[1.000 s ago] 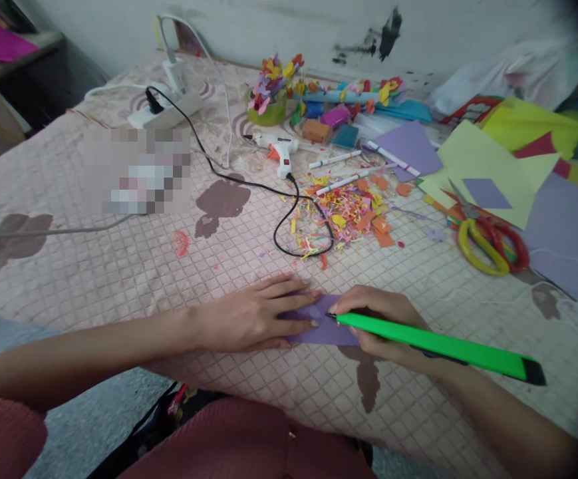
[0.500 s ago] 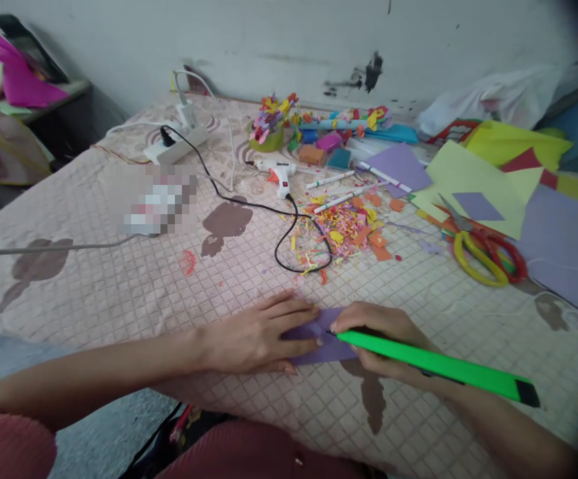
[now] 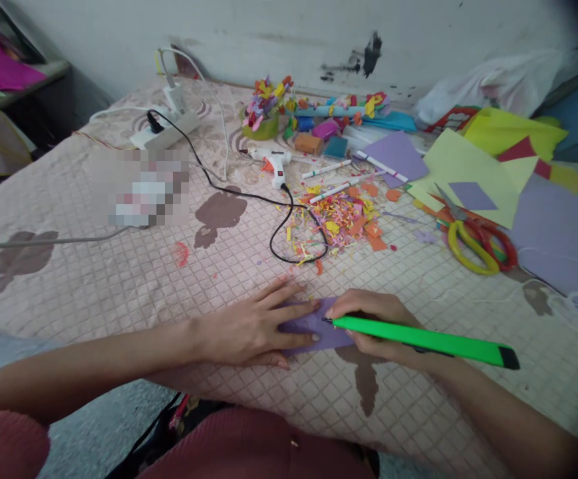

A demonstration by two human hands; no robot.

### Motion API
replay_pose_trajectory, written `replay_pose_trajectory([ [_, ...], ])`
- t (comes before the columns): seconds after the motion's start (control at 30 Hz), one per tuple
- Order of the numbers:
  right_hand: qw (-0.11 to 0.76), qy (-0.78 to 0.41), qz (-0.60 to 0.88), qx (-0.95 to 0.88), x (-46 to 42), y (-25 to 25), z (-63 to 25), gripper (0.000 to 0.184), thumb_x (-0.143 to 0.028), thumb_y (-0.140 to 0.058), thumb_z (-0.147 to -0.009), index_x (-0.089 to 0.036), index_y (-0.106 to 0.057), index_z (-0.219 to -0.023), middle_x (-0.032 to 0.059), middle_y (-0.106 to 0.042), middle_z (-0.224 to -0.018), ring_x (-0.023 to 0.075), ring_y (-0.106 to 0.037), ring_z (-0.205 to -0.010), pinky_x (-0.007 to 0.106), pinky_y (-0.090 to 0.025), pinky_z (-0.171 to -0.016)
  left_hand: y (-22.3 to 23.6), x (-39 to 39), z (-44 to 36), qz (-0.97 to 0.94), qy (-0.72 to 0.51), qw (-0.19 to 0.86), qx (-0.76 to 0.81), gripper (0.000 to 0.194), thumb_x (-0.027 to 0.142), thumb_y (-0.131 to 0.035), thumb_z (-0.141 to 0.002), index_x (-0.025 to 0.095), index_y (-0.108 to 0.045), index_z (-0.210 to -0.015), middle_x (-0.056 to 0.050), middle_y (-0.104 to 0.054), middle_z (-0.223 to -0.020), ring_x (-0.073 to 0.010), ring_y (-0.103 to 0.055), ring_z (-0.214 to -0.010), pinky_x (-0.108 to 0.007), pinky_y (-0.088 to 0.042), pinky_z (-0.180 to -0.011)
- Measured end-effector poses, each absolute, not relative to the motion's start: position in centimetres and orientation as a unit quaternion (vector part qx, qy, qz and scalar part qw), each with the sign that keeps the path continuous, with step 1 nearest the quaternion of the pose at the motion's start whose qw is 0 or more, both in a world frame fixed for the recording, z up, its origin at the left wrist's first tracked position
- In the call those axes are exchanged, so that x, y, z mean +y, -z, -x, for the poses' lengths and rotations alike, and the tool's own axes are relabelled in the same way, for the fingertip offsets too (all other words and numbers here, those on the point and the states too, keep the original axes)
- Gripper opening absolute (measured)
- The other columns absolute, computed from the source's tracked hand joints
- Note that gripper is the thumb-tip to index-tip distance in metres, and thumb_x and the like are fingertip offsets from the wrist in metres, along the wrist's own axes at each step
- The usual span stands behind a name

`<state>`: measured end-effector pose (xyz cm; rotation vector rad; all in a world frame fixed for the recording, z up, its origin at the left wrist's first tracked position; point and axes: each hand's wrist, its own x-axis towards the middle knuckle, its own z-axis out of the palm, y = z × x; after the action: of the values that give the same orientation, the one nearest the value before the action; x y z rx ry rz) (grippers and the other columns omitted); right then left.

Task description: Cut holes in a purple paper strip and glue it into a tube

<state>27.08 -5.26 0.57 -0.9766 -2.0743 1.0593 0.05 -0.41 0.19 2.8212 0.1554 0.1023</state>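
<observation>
A piece of purple paper [image 3: 299, 323] lies on the patterned tablecloth close in front of me. My left hand [image 3: 253, 327] rests flat on its left part, fingers spread over it. In my right hand [image 3: 376, 316] is a green utility knife [image 3: 428, 338], gripped near its front end. The knife's dark tip touches or nearly touches the paper, just right of my left fingertips. Its long green body slopes back to the right, ending in a black cap. My right hand covers the paper's right end.
Beyond my hands lies a heap of colourful paper scraps [image 3: 341, 216], with a black cord looping over it from a white glue gun [image 3: 275, 165]. Scissors [image 3: 475, 243] and coloured sheets [image 3: 468, 169] are at the right. A power strip [image 3: 166, 128] sits at the back left.
The view has shifted slightly, so the scene sits a little higher and further left. The knife's back end has swung up a little; both hands keep their places on the paper.
</observation>
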Motion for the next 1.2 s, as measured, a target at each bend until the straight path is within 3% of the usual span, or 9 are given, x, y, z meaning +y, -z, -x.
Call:
replay_pose_trajectory([
  [0.7, 0.288, -0.384, 0.367, -0.796, -5.16, -0.13, -27.47, 0.027, -0.009, -0.056, -0.081, -0.024, -0.063, -0.102, 0.0032, -0.071, -0.097, 0.0171, -0.067, -0.091, 0.03, -0.053, -0.079, -0.11, -0.69, -0.2, -0.984, -0.024, 0.167, 0.063, 0.051, 0.046, -0.052, -0.093, 0.026, -0.047, -0.139, -0.012, -0.03, -0.154, -0.0404, -0.02, -0.143, -0.061, -0.016, -0.115],
  [0.97, 0.282, -0.413, 0.338, -0.797, -4.76, -0.75, -27.61, 0.023, -0.014, -0.056, -0.084, -0.022, -0.063, -0.105, 0.0051, -0.071, -0.099, 0.0177, -0.067, -0.093, 0.029, -0.054, -0.081, 0.13, -0.73, -0.28, -0.979, -0.043, 0.189, 0.065, 0.054, 0.052, -0.049, -0.093, 0.025, -0.046, -0.14, -0.01, -0.021, -0.158, -0.0355, -0.016, -0.145, -0.058, -0.01, -0.117],
  [1.2, 0.273, -0.416, 0.353, -0.792, -4.82, -0.41, -27.93, 0.024, -0.014, -0.058, -0.085, -0.023, -0.064, -0.105, 0.0045, -0.071, -0.099, 0.0177, -0.068, -0.092, 0.028, -0.053, -0.078, 0.04, -0.69, -0.31, -0.979, -0.055, 0.188, 0.062, 0.053, 0.051, -0.049, -0.093, 0.024, -0.048, -0.139, -0.01, -0.028, -0.156, -0.0376, -0.019, -0.144, -0.059, -0.013, -0.116],
])
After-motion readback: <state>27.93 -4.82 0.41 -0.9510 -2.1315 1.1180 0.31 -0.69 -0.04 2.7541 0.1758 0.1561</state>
